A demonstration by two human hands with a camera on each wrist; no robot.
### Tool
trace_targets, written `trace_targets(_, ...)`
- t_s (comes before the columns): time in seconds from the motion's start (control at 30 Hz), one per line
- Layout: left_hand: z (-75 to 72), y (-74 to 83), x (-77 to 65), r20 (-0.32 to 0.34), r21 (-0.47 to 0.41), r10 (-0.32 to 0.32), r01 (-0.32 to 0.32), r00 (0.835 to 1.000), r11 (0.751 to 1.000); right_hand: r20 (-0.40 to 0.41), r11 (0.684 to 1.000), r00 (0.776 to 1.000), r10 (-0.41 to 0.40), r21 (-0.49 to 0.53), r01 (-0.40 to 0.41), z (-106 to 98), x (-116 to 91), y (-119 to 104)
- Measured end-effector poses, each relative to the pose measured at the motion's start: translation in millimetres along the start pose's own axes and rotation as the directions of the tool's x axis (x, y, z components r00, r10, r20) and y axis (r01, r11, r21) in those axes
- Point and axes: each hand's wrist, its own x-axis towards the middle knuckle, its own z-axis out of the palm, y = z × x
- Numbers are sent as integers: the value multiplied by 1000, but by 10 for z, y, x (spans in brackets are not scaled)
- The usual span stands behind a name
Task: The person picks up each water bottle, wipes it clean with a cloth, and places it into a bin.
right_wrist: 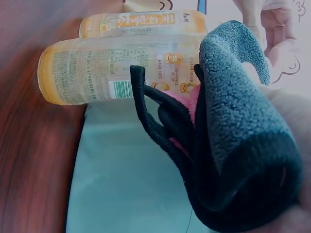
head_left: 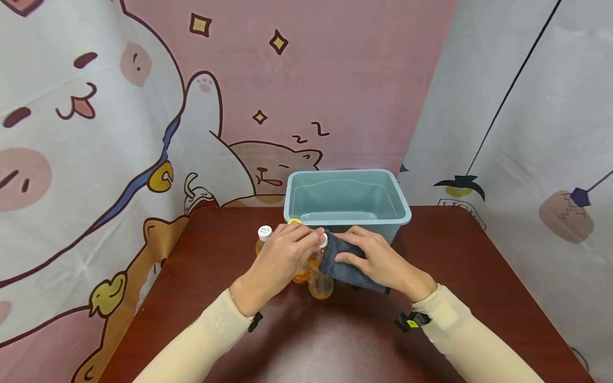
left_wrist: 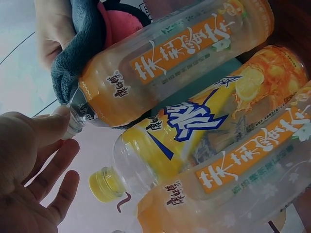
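My left hand (head_left: pixel 280 255) pinches a clear bottle of orange drink (head_left: pixel 320 287) at its white cap, thumb and forefinger at the neck. The bottle stands upright on the table. My right hand (head_left: pixel 380 258) holds a folded dark grey cloth (head_left: pixel 351 271) against the upper side of that bottle. In the right wrist view the cloth shows a fuzzy grey face, black edging and a bit of pink inside. Beside the held bottle stand a yellow-capped bottle with a yellow label (left_wrist: pixel 189 126) and a similar white-capped bottle (head_left: pixel 264 233), partly hidden by my left hand in the head view.
A light blue-green plastic bin (head_left: pixel 347 194) stands on the dark red-brown table (head_left: pixel 215 244) just behind the bottles and hands. Printed cartoon curtains (head_left: pixel 335 80) hang behind the table and along both sides.
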Motion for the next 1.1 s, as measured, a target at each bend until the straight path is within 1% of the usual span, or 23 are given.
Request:
trace_targets(0.13,-4,1,4,2,1,1,-1,1000,1000,8,1000,1000,-8,2,8,-3,0,12)
trace_targets(0.33,2,-6,-2,-10,3,8,-8,1000,1000,17,1000,1000,0,6,0,20,-17,17)
trace_targets(0.6,-7,-6,-13,4,-12,5,-5,1000,1000,30,1000,999,17,9,-17,57,-63,51)
trace_targets(0.73,-10,-1,-10,1,-4,5,-5,1000,1000,40,1000,999,19,15,-20,76,-87,73)
trace_targets(0.9,-16,-1,-7,4,5,5,-5,1000,1000,69,999,997,29,12,-30,100,-103,108)
trace_targets(1.03,-16,1,-9,17,1,-4,4,1000,1000,110,999,993,39,-8,-38,136,-126,158)
trace_targets(1.1,-11,2,-9,11,-3,0,0,1000,1000,135,999,990,37,-23,-34,172,-147,194)
